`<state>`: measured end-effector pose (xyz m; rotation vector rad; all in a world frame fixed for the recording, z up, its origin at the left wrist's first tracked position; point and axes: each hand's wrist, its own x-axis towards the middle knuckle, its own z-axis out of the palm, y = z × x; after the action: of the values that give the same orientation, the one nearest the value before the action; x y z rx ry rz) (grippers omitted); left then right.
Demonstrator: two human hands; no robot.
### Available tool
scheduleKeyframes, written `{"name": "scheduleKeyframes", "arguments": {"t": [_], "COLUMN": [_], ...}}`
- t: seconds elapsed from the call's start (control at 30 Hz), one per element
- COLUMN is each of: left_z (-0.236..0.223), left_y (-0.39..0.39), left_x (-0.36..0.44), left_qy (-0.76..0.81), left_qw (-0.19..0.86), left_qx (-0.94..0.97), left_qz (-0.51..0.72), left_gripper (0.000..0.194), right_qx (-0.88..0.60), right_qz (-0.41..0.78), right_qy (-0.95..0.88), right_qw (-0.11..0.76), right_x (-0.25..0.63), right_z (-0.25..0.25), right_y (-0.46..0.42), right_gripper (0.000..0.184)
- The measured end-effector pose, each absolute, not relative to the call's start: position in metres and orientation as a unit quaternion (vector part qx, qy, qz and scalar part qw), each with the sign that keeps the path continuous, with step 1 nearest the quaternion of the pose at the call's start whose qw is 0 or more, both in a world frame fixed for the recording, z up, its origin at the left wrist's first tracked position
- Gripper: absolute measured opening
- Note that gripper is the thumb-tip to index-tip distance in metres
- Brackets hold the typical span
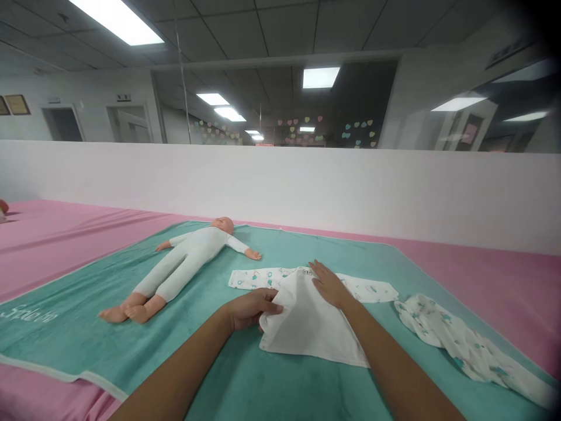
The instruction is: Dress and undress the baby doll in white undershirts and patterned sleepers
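A white baby top (307, 318) with small teal prints lies spread on a teal mat (210, 374), its front flap turned over so the plain inside shows. My left hand (253, 308) pinches the left edge of that flap, fingers closed on the cloth. My right hand (329, 285) rests flat on the top near its collar, fingers stretched out. A baby doll (184, 263) in a white bodysuit lies on its back to the left, arms spread, feet toward me.
Printed baby trousers (464, 342) lie crumpled on the mat at the right. The mat sits on a pink surface (495, 280) backed by a low white wall (307, 181) with glass above.
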<state>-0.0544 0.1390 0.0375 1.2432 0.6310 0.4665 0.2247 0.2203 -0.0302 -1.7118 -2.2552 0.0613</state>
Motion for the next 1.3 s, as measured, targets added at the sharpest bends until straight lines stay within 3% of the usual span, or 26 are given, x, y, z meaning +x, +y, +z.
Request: {"name": "scheduleKeyframes", "arguments": {"t": [0.33,0.67,0.93,1.3], "left_z": [0.032,0.041,0.044,0.038], "left_y": [0.154,0.146,0.144,0.148], "left_x": [-0.063,-0.06,-0.058,-0.059], "left_qy": [0.28,0.303,0.284,0.3], "left_qw": [0.767,0.763,0.769,0.773], "left_qx": [0.41,0.369,0.383,0.366], "left_qz": [0.408,0.437,0.425,0.422], "left_gripper": [0.015,0.024,0.031,0.024], "right_qx": [-0.601,-0.613,-0.631,-0.623], "right_qz": [-0.024,-0.013,0.021,0.034], "right_qy": [-0.791,-0.781,-0.752,-0.749], "right_qw": [0.116,0.116,0.188,0.223], "right_x": [0.22,0.218,0.219,0.218], "right_z": [-0.027,-0.026,-0.03,-0.03], "right_y": [0.214,0.213,0.214,0.214], "right_gripper": [0.056,0.059,0.072,0.076]}}
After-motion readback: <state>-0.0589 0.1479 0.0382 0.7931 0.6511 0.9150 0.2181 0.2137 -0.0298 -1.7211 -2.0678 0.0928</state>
